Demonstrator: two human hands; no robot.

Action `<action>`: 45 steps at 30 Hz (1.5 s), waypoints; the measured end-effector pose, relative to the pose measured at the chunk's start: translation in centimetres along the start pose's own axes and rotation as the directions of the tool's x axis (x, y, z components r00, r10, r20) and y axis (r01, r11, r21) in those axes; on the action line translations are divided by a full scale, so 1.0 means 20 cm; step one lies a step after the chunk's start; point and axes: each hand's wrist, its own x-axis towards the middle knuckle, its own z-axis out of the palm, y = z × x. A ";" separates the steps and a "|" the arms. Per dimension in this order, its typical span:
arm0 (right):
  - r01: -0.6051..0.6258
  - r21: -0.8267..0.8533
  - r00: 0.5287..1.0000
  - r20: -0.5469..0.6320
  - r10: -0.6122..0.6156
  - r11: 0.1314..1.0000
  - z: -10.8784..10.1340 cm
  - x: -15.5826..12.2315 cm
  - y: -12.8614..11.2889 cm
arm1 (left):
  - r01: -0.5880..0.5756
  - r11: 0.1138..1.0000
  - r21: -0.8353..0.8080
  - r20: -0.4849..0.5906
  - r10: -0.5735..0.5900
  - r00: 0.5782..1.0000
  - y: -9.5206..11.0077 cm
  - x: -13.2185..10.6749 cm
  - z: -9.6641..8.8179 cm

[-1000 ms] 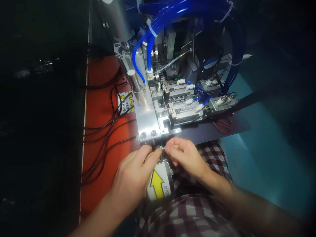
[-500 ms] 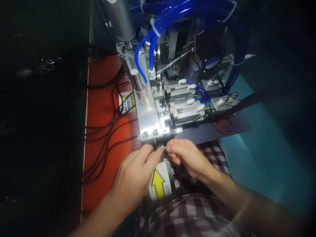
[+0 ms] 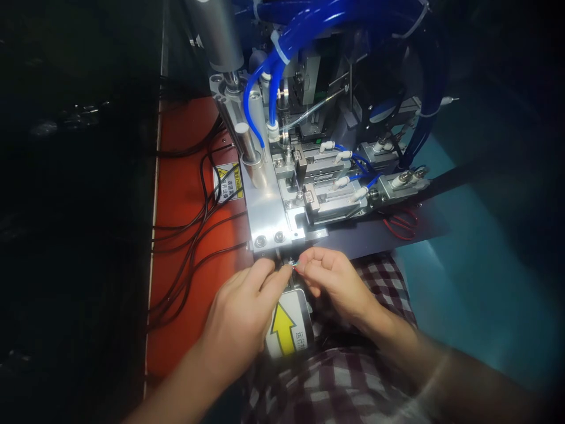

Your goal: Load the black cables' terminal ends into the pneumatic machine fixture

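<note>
My left hand is closed, its index fingertip pressed at a tiny shiny metal part at the front end of the machine. What its other fingers hold is hidden. From the right, my right hand pinches thin coloured wires, greenish ones showing, that run to the metal part. Just above both hands is the machine's metal block with two bolts. Below the fingertips lies a white plate with a yellow arrow, partly covered by my left hand.
Small pneumatic cylinders with white fittings stand behind my right hand, and thick blue air hoses arch above. Black cables cross the red surface at left. A loop of red wire lies at right.
The view has shifted very slightly. Both hands keep nearly the same place and grip, with my right fingers turned a little at the wires.
</note>
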 end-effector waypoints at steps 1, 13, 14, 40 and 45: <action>-0.004 0.007 1.000 0.000 0.004 1.000 0.00 0.00 0.00 | -0.002 1.000 0.003 -0.002 0.002 1.000 0.00 0.00 0.00; 0.029 -0.119 0.999 0.024 -0.027 0.992 -0.02 0.00 -0.03 | -0.005 1.000 0.009 -0.010 0.006 1.000 0.00 0.00 0.00; 0.030 -0.126 0.999 0.034 -0.025 0.992 -0.02 0.00 -0.03 | -0.005 1.000 0.008 -0.011 0.006 1.000 0.00 0.00 0.00; 0.212 -0.361 0.965 -0.073 -0.254 0.908 0.01 -0.02 0.01 | -0.007 0.997 0.081 0.013 0.006 1.000 0.01 0.00 0.00; 0.186 -0.297 0.972 -0.082 -0.219 0.937 0.02 -0.01 0.01 | -0.001 0.997 0.078 0.028 -0.001 1.000 0.01 -0.01 0.00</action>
